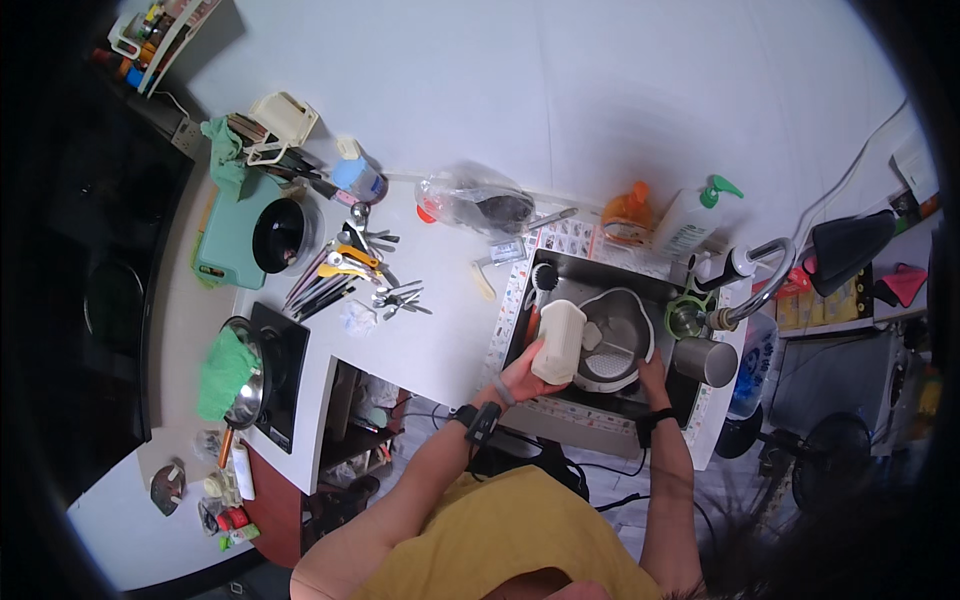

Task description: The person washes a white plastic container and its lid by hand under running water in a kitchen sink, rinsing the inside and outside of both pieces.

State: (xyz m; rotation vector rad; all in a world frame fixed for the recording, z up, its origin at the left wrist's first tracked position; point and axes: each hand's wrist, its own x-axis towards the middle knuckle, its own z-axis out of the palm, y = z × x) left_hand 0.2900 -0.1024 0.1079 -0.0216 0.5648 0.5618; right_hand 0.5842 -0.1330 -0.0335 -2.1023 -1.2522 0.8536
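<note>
My left hand (pixel 525 373) holds a cream ribbed plastic holder (pixel 559 341) above the left part of the stainless steel sink (pixel 592 271). In the sink is a basin with a pale rim (pixel 646 315), a perforated section and some water in it. My right hand (pixel 655 376) is at the basin's lower right rim and appears to grip it; some of its fingers are hidden. A pale sponge or cloth (pixel 592 336) is inside the basin, beside the holder. A dish brush (pixel 544 279) leans in the sink's left corner.
A chrome faucet (pixel 780 259) arches over the sink's right side, near a metal cup (pixel 705 361). Soap bottles (pixel 628 217) stand behind. On the left counter lie spoons and chopsticks (pixel 319 296), a black bowl (pixel 277 236) and a green cutting board (pixel 229 240). A pan (pixel 247 394) sits by the cooktop.
</note>
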